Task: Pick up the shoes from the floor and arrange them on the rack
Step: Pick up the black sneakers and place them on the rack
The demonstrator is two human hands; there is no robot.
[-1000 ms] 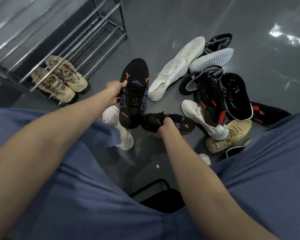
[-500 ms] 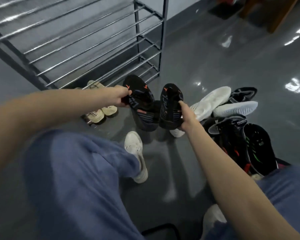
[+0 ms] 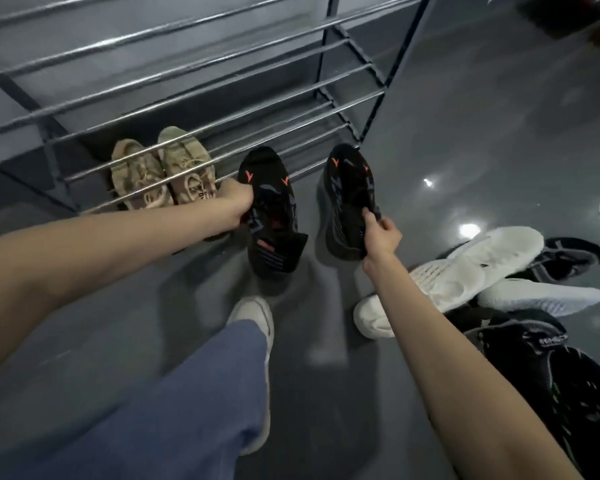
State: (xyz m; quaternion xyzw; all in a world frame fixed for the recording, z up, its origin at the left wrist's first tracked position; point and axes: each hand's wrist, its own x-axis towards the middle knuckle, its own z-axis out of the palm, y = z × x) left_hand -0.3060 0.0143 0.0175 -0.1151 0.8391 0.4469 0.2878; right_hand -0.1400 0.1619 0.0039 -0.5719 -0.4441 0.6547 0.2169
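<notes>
My left hand [image 3: 234, 202] grips one black shoe with orange marks [image 3: 272, 216] by its collar, held in the air just in front of the rack. Beside it, my right hand [image 3: 378, 237] holds the matching black shoe [image 3: 349, 199] at its heel, toe pointing at the rack. The metal shoe rack [image 3: 187, 88] with silver bars fills the upper left. A beige pair [image 3: 160, 171] sits on its bottom shelf, left of the shoes I hold. More shoes lie on the floor at the right: white ones [image 3: 465, 271] and black ones [image 3: 548, 362].
My foot in a white shoe [image 3: 253, 313] and my blue trouser leg [image 3: 174, 410] stand on the glossy grey floor below the held shoes. The rack's right post [image 3: 392, 74] is just beyond the right-hand shoe. Bare shelf bars lie right of the beige pair.
Both black shoes have been lifted off the floor and carried left and forward to the rack. The view has turned toward the rack, and the two shoes are now further apart.
</notes>
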